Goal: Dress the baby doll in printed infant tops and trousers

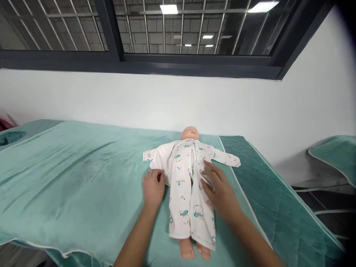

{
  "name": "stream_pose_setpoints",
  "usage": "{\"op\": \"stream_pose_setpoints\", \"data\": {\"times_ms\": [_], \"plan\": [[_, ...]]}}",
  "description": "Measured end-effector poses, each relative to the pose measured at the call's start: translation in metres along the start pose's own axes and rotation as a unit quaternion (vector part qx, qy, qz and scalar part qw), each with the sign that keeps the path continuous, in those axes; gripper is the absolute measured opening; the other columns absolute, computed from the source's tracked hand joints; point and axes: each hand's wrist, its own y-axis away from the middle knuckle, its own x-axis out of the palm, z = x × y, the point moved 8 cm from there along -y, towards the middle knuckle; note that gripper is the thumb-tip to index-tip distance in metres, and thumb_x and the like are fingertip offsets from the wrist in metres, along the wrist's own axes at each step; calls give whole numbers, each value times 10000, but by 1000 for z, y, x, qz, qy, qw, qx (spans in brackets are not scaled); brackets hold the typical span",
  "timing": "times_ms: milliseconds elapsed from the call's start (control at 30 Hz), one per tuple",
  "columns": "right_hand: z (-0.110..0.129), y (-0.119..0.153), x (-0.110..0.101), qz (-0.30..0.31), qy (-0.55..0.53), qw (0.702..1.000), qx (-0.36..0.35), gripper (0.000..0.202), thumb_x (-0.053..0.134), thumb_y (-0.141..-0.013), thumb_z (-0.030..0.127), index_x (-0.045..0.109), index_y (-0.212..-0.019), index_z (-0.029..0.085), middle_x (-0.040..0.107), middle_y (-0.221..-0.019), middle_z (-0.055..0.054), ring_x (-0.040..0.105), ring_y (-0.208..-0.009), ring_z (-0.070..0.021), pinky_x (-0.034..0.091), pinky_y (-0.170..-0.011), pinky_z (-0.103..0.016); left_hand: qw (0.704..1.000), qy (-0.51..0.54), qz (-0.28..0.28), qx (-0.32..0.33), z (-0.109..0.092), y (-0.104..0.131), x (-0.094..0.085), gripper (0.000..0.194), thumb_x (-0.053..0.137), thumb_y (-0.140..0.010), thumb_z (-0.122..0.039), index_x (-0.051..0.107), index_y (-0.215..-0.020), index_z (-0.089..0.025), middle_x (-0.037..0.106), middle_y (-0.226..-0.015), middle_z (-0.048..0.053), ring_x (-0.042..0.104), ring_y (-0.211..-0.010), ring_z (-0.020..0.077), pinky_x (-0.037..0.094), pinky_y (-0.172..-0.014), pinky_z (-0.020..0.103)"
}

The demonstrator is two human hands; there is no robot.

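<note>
Doll (190, 133), head view: on its back, face up, dressed in a white suit (179, 193), on a pale green sheet (69, 181). White wall (167, 100) and barred window with dark frame (191, 67) stand beyond the doll's head. Widest stretch of sheet lies left of the doll; near its right side runs white piping, then a darker quilted cover (280, 204) sloping to an edge.

Left hand (154, 188) is curled beside the doll, at the suit's side; grip cannot be told. Right hand (221, 193) has bent fingers over the suit's front; whether they pinch cloth cannot be told.

Suit: soft, printed, sleeves spread, front slit. Doll: smooth, rounded head, bare feet. Sheet: plush, creased.
</note>
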Motion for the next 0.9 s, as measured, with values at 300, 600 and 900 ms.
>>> {"op": "stream_pose_setpoints", "data": {"times_ms": [300,600,900], "plan": [[8,7,-6,5,15,1000,-18,176,460,-941,167,580,-1035,257,599,-1011,-82,593,-923,-236,498,-767,-384,1000,0,7,2,2,-2,4,143,504,-874,-233,644,-871,-210,689,-900,50,599,-876,234,432,-805,368],[12,-8,-9,41,-13,999,-18,150,478,-973,262,591,-877,241,614,-862,-42,579,-828,-200,460,-758,-349,1000,10,-25,7,4,0,-1,161,474,-903,-252,626,-917,-204,657,-936,69,575,-931,248,451,-856,394],[-47,-112,9,37,96,983,153,266,489,-920,465,547,-847,215,609,-878,-52,566,-747,-197,384,-632,-303,979,-171,-39,-102,32,-28,-10,310,535,-876,-408,622,-1029,-154,586,-1138,160,514,-1074,350,417,-884,476]]}}
